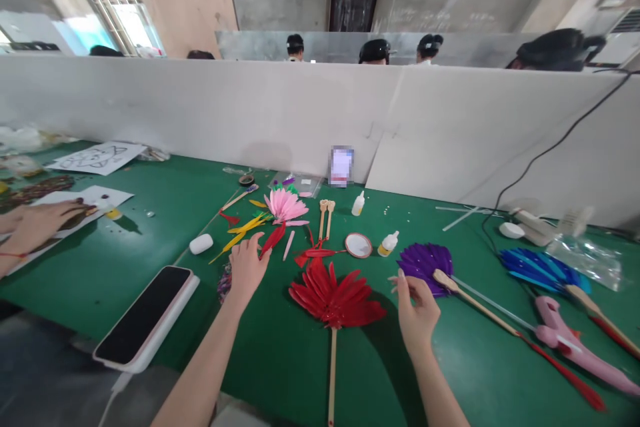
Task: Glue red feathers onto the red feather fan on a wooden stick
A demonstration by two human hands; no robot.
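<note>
My left hand is closed on a red feather above the green table. Between my two hands lies a fan of red feathers, spread out on a thin wooden handle that points towards me. To its right my right hand is raised with the fingertips pinched together; whether anything tiny is between them I cannot make out. Just behind that hand rests a purple feather fan with a wooden handle. A pink feather bunch and yellow feathers lie beyond my left hand.
Glue bottles and a small round white dish stand past the red fan. A pink glue gun and a blue feather fan lie at right. A phone sits at left, near another person's hand. A white partition borders the table.
</note>
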